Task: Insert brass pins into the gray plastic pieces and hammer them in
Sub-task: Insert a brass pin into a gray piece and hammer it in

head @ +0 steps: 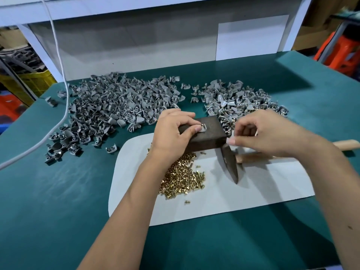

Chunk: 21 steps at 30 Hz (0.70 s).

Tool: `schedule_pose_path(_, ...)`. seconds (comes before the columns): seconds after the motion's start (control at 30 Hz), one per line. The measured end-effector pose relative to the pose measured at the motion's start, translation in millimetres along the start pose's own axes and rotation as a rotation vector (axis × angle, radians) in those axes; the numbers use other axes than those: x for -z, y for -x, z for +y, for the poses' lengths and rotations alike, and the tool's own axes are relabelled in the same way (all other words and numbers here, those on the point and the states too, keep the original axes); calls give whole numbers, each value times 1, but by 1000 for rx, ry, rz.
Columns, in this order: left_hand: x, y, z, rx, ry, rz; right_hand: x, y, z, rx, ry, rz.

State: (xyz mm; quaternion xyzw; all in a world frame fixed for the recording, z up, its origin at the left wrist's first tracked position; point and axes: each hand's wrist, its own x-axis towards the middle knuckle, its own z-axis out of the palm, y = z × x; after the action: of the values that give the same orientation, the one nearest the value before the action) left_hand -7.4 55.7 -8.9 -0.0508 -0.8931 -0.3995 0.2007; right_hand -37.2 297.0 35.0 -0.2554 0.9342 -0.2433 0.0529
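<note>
A dark metal block stands on a white sheet. On top of the block lies one gray plastic piece, pinched by the fingertips of my left hand. My right hand hovers just right of the block with curled fingers; whether it holds a pin is hidden by blur. A heap of brass pins lies on the sheet under my left wrist. A hammer lies on the sheet below my right hand, its wooden handle pointing right.
A large pile of gray plastic pieces covers the green table at the back left. A smaller pile lies at the back right. A white cable runs down the left side. A white wall panel stands behind.
</note>
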Motion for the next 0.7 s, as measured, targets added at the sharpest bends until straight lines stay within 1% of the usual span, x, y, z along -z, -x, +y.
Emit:
schedule_pose_path(0.07,1,0,-5,45,37,-11,3,6,5,-48,59,-197)
schedule_pose_path(0.1,1,0,-6,64,58,-22,1,8,6,-61,108,-260)
schedule_pose_path(0.17,2,0,-6,87,108,-34,-3,9,8,-50,131,-285)
schedule_pose_path(0.27,3,0,-5,152,228,-8,0,9,8,5,83,-303)
schedule_pose_path(0.33,3,0,-4,183,256,-7,8,12,8,20,-108,-325)
schedule_pose_path(0.4,2,0,-3,188,258,-24,16,13,4,45,-292,-267)
schedule_pose_path(0.47,2,0,-2,193,264,-36,22,8,-4,101,-311,-121)
schedule_pose_path(0.53,2,0,-2,196,256,-49,21,-1,-15,142,-265,39)
schedule_pose_path(0.6,2,1,-2,202,259,-62,14,-9,-28,139,-135,153)
schedule_pose_path(0.7,1,1,-2,214,248,-61,1,-17,-40,90,18,178)
